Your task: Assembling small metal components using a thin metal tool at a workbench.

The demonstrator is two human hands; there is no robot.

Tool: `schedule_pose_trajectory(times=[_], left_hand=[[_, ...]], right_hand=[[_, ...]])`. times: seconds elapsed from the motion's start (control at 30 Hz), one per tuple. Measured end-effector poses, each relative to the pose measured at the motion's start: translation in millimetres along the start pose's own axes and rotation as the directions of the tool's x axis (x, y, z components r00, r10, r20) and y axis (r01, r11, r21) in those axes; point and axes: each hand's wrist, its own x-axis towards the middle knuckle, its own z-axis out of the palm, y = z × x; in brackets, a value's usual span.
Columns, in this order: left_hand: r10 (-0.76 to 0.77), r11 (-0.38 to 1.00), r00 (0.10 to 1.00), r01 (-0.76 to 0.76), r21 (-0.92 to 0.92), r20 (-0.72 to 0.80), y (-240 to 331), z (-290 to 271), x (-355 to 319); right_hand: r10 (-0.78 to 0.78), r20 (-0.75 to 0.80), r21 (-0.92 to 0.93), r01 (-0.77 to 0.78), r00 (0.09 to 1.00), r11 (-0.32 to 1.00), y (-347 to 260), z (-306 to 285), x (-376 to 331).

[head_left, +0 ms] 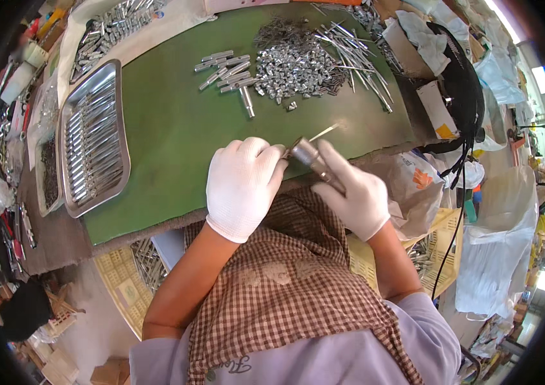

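Note:
Both my hands wear white knit gloves and meet at the near edge of a green mat [176, 135]. My right hand [353, 189] grips a dark metal cylindrical tool [314, 160] with a thin metal rod [324, 133] sticking out of its tip. My left hand [243, 183] is closed, its fingertips pinched at the front end of that tool. A pile of small shiny metal pieces [292, 64] lies at the far side of the mat, with short metal tubes [227, 72] to its left and long thin rods [359, 54] to its right.
A steel tray [93, 138] filled with metal rods stands at the mat's left edge. More metal tubes lie on white cloth [115, 25] beyond it. Yellow plastic crates [128, 282] sit under the bench. A black fan [458, 83] and plastic bags are on the right.

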Motion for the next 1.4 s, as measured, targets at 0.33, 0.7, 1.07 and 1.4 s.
schedule_pose_trajectory(times=[0.33,0.7,1.07,1.4], left_hand=[[0.079,0.994,0.996,-0.076,0.078,-0.042,7,6,11],[0.032,0.964,0.996,-0.009,0.264,-0.084,-31,-52,1],[-0.336,0.721,0.931,0.353,0.596,-0.146,-262,-188,26],[-0.085,0.681,0.994,0.110,0.724,-0.070,-235,-173,35]], right_hand=[[0.135,-0.642,-0.340,-0.438,0.755,0.832,135,-48,44],[-0.175,-0.497,-0.429,-0.066,0.850,0.901,95,-9,134],[-0.198,-0.557,-0.405,-0.056,0.806,0.913,93,-9,136],[-0.227,-0.776,-0.250,0.043,0.588,0.967,103,-11,124]])
